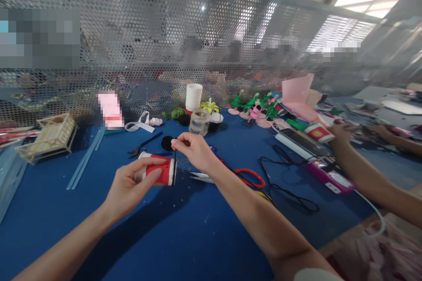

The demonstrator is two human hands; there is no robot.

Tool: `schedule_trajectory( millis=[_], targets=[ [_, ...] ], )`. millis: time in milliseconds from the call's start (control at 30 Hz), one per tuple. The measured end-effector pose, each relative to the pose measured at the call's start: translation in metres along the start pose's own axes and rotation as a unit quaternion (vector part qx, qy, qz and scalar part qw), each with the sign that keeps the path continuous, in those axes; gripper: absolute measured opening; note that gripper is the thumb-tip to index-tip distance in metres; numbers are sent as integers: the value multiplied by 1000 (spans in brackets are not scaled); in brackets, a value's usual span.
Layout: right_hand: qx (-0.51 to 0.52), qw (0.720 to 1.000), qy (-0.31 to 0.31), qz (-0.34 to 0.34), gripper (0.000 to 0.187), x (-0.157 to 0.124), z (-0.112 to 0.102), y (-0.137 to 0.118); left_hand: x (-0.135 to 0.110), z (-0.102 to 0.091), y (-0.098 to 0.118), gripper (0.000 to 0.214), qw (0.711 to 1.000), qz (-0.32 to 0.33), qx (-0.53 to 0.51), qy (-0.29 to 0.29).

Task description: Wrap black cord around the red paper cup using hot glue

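Gripping tipped red cup [167, 170] in left hand [124, 188]; cannot see inside. Pinching black cord [174, 171] with right hand [198, 151].

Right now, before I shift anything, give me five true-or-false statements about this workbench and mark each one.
1. The left hand holds a red-and-white paper cup. True.
2. The right hand grips the scissors. False: it pinches a thin black strand at the cup's end; the scissors lie on the blue table.
3. A stack of paper cups stands near the perforated panel. True.
4. The wooden-stick rack is at the picture's right. False: it is at the left.
5. Another person's hand shows at the right. True.
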State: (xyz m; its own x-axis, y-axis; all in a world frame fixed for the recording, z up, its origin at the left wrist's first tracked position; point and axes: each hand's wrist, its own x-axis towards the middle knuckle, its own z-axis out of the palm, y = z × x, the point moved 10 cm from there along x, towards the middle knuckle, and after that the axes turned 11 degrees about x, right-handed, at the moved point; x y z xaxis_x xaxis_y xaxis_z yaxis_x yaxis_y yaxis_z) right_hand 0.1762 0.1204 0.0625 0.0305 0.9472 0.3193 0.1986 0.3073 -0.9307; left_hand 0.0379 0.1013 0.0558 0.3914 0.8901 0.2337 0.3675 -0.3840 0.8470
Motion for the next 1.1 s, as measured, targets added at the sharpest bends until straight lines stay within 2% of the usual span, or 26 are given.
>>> schedule_trajectory(
  millis=[567,800,1100],
  targets=[
    [-27,999,-35,9,20,-3,11,0,-10,-12,12,17,988,69,122,57],
    [-41,998,-43,14,21,-4,16,2,-11,-12,15,16,986,82,128,62],
    [1,997,-61,38,22,-5,21,10,-9,-11,8,19,993,60,81,54]
  ],
)
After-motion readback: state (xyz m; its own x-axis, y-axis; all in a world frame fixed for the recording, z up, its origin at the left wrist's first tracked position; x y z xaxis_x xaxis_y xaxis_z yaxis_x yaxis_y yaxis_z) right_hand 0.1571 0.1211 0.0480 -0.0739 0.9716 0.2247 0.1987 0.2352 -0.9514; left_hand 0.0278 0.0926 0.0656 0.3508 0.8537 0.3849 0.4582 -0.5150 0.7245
